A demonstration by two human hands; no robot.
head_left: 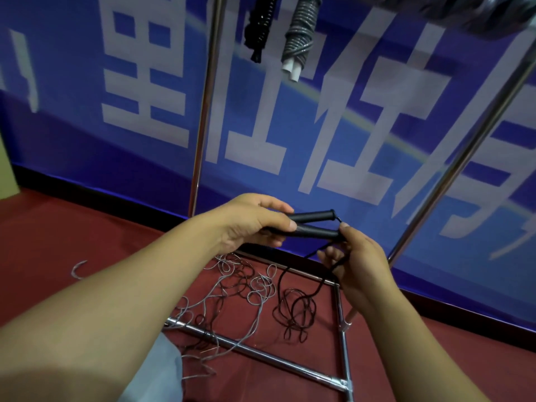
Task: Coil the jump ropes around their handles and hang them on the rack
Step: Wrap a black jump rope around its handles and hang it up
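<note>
My left hand (249, 224) grips two black jump-rope handles (316, 224) side by side, their free ends pointing right. Just right of the handle tips, my right hand (351, 259) pinches the black rope (295, 309), which drops from it into a loose tangle on the red floor. A grey rope (232, 288) lies tangled on the floor beside it. At the top of the view, a coiled black rope (258, 27) and a coiled grey rope with white handles (298, 39) hang from the rack.
The chrome rack's upright poles (203, 111) rise in front of a blue banner wall. Its base bars (261, 355) lie on the red carpet under the tangled ropes. A short grey rope piece (77, 269) lies at the left.
</note>
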